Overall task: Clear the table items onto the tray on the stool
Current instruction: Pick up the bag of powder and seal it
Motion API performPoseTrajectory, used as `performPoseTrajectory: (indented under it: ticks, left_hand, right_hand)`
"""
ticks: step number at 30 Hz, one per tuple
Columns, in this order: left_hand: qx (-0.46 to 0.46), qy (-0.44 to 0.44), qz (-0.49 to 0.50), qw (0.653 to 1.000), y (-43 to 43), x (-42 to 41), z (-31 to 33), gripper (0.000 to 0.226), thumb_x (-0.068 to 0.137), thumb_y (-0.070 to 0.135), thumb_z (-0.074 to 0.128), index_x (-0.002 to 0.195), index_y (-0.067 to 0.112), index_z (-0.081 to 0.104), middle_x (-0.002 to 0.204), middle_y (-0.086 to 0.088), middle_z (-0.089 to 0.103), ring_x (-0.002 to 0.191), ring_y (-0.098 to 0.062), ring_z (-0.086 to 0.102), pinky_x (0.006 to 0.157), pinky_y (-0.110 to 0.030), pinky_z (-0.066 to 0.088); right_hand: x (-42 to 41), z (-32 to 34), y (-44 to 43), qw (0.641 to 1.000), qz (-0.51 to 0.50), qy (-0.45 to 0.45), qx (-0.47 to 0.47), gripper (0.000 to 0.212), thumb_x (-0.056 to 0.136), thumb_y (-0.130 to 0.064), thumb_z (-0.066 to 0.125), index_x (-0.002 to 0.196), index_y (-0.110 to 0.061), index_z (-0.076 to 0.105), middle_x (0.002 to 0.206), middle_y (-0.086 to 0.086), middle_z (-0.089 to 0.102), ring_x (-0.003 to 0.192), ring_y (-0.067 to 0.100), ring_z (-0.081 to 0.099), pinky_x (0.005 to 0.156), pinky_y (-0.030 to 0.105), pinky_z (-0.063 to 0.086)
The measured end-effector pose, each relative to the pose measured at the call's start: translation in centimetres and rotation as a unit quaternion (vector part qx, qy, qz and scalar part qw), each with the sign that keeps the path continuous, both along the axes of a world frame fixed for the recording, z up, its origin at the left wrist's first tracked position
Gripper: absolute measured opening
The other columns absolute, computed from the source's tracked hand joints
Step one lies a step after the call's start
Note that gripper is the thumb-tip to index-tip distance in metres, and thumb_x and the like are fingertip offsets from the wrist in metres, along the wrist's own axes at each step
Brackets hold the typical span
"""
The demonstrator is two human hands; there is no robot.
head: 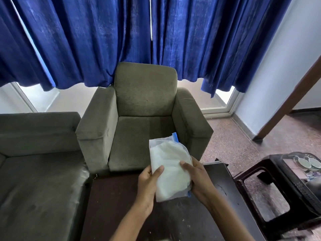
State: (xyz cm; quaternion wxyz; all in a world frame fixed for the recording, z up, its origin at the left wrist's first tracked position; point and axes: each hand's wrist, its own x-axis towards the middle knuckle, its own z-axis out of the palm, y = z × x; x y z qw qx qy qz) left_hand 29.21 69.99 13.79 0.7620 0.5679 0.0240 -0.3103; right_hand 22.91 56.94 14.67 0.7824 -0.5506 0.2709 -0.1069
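I hold a clear zip bag with white contents [167, 164] up above the dark wooden table [121, 206]. My left hand [149, 183] grips its lower left edge, thumb on the front. My right hand [196, 178] grips its right side, thumb on the front. The bag has a blue zip strip at its top. At the far right stands a dark plastic stool [271, 188] carrying a tray [295, 164] with two small pale bowls [309, 162] and other small items, partly blurred.
A grey armchair [142, 110] stands right behind the table, and a grey sofa [34, 153] lies to the left. Blue curtains [139, 35] hang over the windows. Speckled floor [234, 140] separates table and stool. A brown wooden beam [286, 105] leans at the right wall.
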Motion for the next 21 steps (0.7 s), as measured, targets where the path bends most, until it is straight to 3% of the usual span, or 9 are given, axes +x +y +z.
performPoseTrajectory:
  ticks: [5, 13, 17, 21]
  left_hand:
    - [-0.035, 0.022, -0.041, 0.998, 0.4, 0.8, 0.1, 0.017, 0.083, 0.014, 0.063, 0.1, 0.016, 0.064, 0.09, -0.006, 0.076, 0.084, -0.023, 0.072, 0.078, -0.041, 0.057]
    - [-0.064, 0.059, -0.165, 0.982, -1.4, -0.1, -0.2, 0.023, 0.085, 0.011, 0.059, 0.107, 0.007, 0.063, 0.098, -0.011, 0.074, 0.086, -0.021, 0.071, 0.077, -0.034, 0.058]
    - [-0.006, -0.023, -0.255, 0.967, -4.3, -2.3, -0.2, 0.017, 0.089, 0.013, 0.056, 0.104, 0.014, 0.063, 0.093, -0.002, 0.075, 0.082, -0.012, 0.072, 0.072, -0.025, 0.058]
    - [0.034, -0.09, -0.305, 0.948, -8.3, -5.4, 0.1, 0.016, 0.088, 0.015, 0.059, 0.103, 0.018, 0.062, 0.101, -0.001, 0.072, 0.086, -0.009, 0.07, 0.073, -0.021, 0.057]
  right_hand:
    - [-0.5, 0.4, 0.3, 1.0, -0.02, -0.002, 0.007, 0.026, 0.088, -0.008, 0.056, 0.114, -0.009, 0.059, 0.111, 0.014, 0.068, 0.103, 0.031, 0.065, 0.083, 0.04, 0.057]
    - [-4.5, 0.2, 0.8, 0.99, -0.138, 0.016, -0.039, 0.027, 0.094, -0.033, 0.047, 0.1, -0.015, 0.066, 0.096, 0.007, 0.074, 0.089, 0.02, 0.07, 0.078, 0.032, 0.057]
    - [-8.0, -0.3, -0.8, 0.975, -0.217, 0.019, -0.045, 0.031, 0.095, -0.035, 0.043, 0.101, -0.015, 0.066, 0.091, 0.003, 0.075, 0.084, 0.015, 0.071, 0.068, 0.024, 0.056]
    - [-12.2, -0.3, -3.8, 0.962, -0.269, 0.023, -0.039, 0.035, 0.095, -0.037, 0.044, 0.105, -0.012, 0.067, 0.098, 0.009, 0.074, 0.093, 0.023, 0.07, 0.079, 0.035, 0.056]
